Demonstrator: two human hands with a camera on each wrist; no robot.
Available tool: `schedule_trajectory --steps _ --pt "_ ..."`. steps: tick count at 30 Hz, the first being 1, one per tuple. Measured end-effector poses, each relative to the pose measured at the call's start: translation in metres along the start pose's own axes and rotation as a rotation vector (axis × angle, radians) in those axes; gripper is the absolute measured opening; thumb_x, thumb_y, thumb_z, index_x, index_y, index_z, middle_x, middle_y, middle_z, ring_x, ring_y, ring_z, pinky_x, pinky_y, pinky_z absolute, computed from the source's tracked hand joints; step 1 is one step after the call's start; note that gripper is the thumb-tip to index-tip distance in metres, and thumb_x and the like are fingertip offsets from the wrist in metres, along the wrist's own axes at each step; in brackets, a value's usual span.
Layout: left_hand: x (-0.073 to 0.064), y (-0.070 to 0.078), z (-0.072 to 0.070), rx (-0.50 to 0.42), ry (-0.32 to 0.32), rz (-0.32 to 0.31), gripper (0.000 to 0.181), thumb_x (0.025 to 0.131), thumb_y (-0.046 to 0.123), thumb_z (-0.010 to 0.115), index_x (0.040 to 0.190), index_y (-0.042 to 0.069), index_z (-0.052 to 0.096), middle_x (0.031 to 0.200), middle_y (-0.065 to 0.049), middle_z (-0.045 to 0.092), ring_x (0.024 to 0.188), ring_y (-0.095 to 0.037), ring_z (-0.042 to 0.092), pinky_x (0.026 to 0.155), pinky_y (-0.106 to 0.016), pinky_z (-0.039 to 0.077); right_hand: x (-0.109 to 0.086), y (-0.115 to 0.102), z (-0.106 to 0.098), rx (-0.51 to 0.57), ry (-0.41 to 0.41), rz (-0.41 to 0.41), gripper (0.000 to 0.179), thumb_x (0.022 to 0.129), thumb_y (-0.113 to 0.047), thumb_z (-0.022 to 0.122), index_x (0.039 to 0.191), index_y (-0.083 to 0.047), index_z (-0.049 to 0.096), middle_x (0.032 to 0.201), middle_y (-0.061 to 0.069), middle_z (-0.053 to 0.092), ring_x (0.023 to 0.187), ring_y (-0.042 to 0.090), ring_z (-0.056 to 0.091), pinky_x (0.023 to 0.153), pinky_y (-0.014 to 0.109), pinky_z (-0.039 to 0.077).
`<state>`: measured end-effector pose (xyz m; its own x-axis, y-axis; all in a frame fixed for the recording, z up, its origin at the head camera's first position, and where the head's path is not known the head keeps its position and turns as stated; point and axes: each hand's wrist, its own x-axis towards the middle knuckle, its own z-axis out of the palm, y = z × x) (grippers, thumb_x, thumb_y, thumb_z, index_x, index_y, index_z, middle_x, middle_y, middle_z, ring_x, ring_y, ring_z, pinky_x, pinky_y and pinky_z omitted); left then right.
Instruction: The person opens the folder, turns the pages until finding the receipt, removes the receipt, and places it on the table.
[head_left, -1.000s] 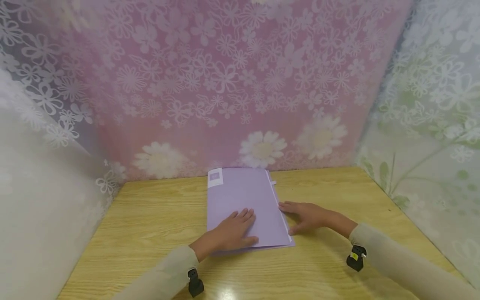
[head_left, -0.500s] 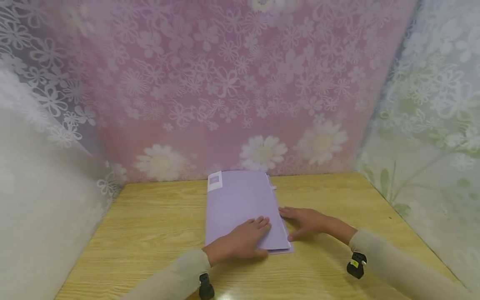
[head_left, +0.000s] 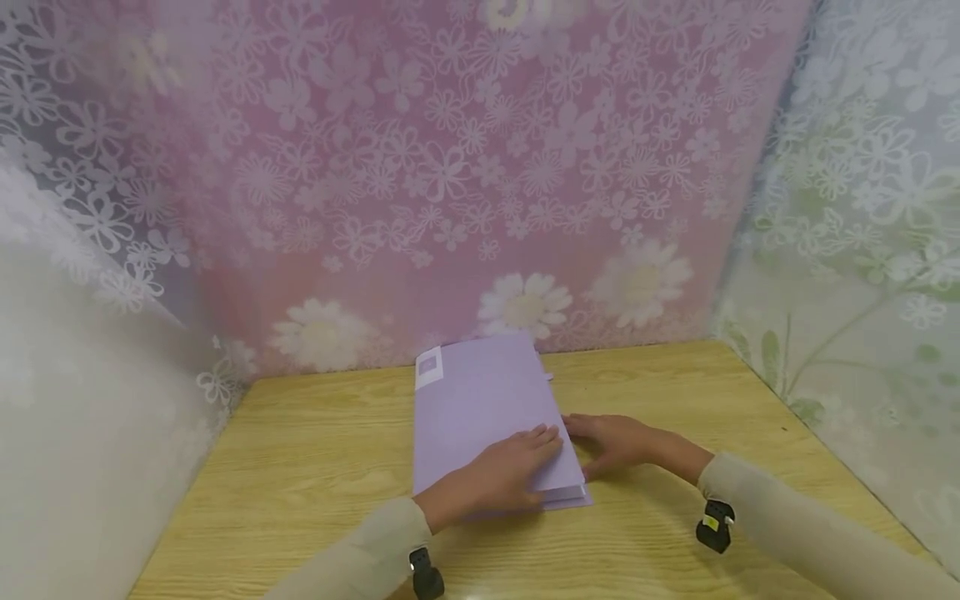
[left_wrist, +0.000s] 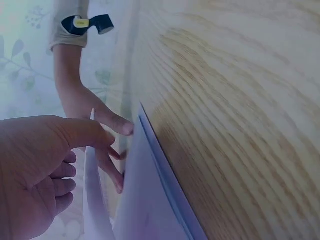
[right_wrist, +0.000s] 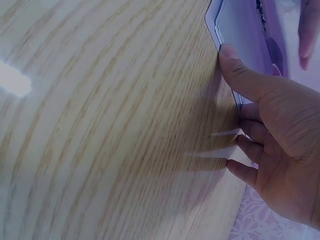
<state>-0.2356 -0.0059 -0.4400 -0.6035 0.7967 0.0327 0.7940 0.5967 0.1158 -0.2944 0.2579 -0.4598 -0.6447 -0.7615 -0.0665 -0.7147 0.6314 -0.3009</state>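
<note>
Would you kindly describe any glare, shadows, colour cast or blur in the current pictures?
Right wrist: glare on the table, finger shadows beside the right hand; left wrist: bluish cast at left, wall soft; head: faint shadow under the right arm.

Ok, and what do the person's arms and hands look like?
The left hand and right hand are bare, without gloves. Long, pale beige sleeves reach the wrists. Each wrist has a small black device; the right one bears a yellow label.

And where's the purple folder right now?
In the head view, the purple folder lies mid-table, its far end by the pink flowery backdrop, with the left hand on top and the right hand along its right side.
</note>
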Motion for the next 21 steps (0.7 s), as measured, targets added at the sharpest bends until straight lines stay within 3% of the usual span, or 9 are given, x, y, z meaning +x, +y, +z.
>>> schedule_trajectory --steps 8,15,21 --pt "-0.014 0.008 -0.032 -0.044 0.111 0.008 0.084 0.086 0.005 0.067 0.161 0.005 0.029 0.168 -0.012 0.027 0.156 -0.025 0.027 0.124 -0.04 0.031 0.006 -0.001 -0.003 -0.029 -0.001 0.023 0.092 0.084 -0.05 0.08 0.15 0.004 0.046 0.153 0.028 0.047 0.136 0.047 0.052 0.108 0.06 0.046" --pt "-0.028 0.007 -0.061 -0.075 0.197 0.008 0.093 0.083 -0.001 0.064 0.164 0.007 0.017 0.172 -0.008 0.014 0.159 -0.023 0.017 0.125 -0.04 0.029 0.004 -0.001 0.001 -0.046 -0.026 0.032 0.093 0.085 -0.052 0.078 0.148 0.007 0.046 0.154 0.028 0.045 0.14 0.047 0.048 0.111 0.059 0.043" --pt "-0.043 0.003 -0.092 -0.124 0.293 -0.027 0.089 0.083 0.001 0.062 0.163 0.006 0.023 0.171 -0.008 0.019 0.159 -0.023 0.019 0.116 -0.04 0.043 0.002 -0.002 0.0 -0.067 -0.01 0.032 0.09 0.085 -0.05 0.079 0.147 0.008 0.048 0.153 0.027 0.047 0.139 0.046 0.048 0.11 0.058 0.044"
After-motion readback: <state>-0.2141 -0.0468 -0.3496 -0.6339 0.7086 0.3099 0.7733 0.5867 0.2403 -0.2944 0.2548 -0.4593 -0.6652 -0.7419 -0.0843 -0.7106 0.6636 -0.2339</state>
